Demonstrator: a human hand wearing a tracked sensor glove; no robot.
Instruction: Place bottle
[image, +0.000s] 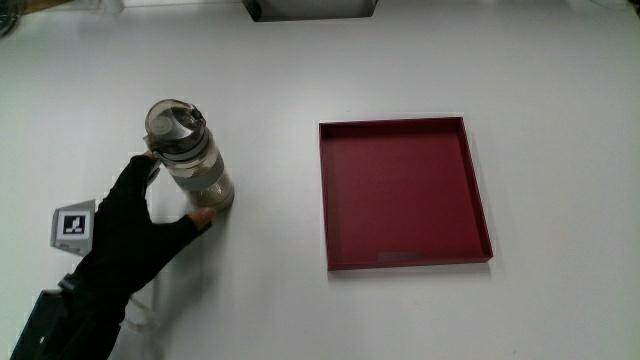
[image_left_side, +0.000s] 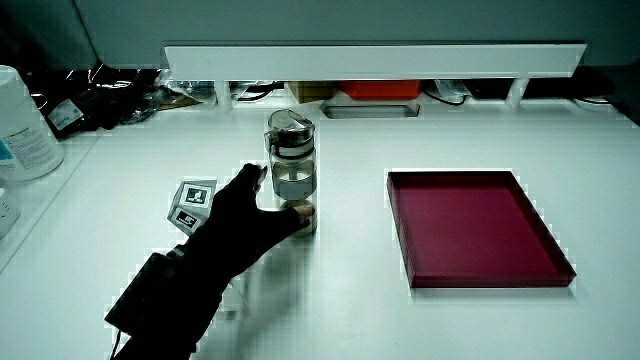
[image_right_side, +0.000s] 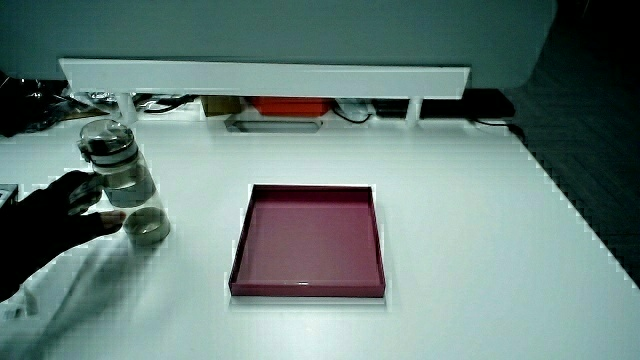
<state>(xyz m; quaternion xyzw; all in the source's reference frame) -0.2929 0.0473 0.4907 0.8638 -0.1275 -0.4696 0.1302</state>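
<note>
the hand (image: 135, 225) is wrapping its fingers (image: 203, 215) around the lower part of the clear bottle (image: 190, 160), which is standing upright on the white table (image: 280, 300), well apart from the red tray (image: 478, 190) beside it.

In a side view, the bottle (image_left_side: 292, 170) stands upright on the white table (image_left_side: 340, 300), clear-bodied with a dark cap. The hand (image_left_side: 245, 215) is against it, on the side nearer the person, fingers wrapped about its lower body. The patterned cube (image_left_side: 190, 204) sits just beside the hand. A red tray (image_left_side: 545, 272) lies well apart from the bottle. A low white partition (image_left_side: 375, 58) runs along the table's edge farthest from the person.
</note>
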